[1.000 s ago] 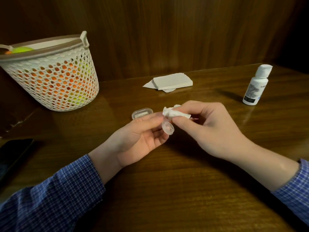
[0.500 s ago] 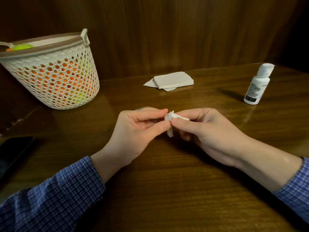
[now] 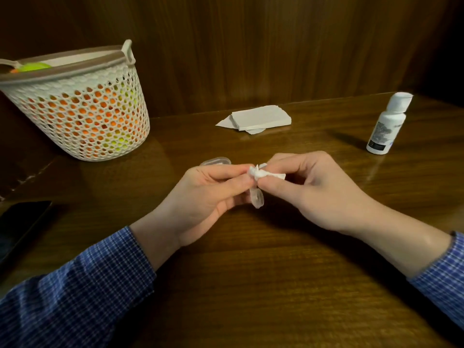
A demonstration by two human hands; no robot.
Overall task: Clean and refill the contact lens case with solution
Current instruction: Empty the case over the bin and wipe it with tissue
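My left hand (image 3: 208, 194) pinches a small clear contact lens case (image 3: 256, 199) just above the middle of the wooden table; one round well hangs below my fingertips. My right hand (image 3: 311, 189) grips a crumpled white tissue (image 3: 262, 173) and presses it against the upper part of the case, which the fingers hide. A clear oblong lid (image 3: 216, 162) lies on the table just behind my left hand. The white solution bottle (image 3: 388, 124) stands upright at the far right with its cap on.
A stack of white tissues (image 3: 259, 118) lies at the back of the table. A white mesh basket (image 3: 82, 106) holding orange and yellow items stands at the back left. A dark phone (image 3: 17, 222) lies at the left edge. A wood-panelled wall rises behind.
Both hands closed together over the case, hiding the lid behind them, then eased apart slightly. The case's round well shows again below my fingertips, and the tissue stays pressed at the top.
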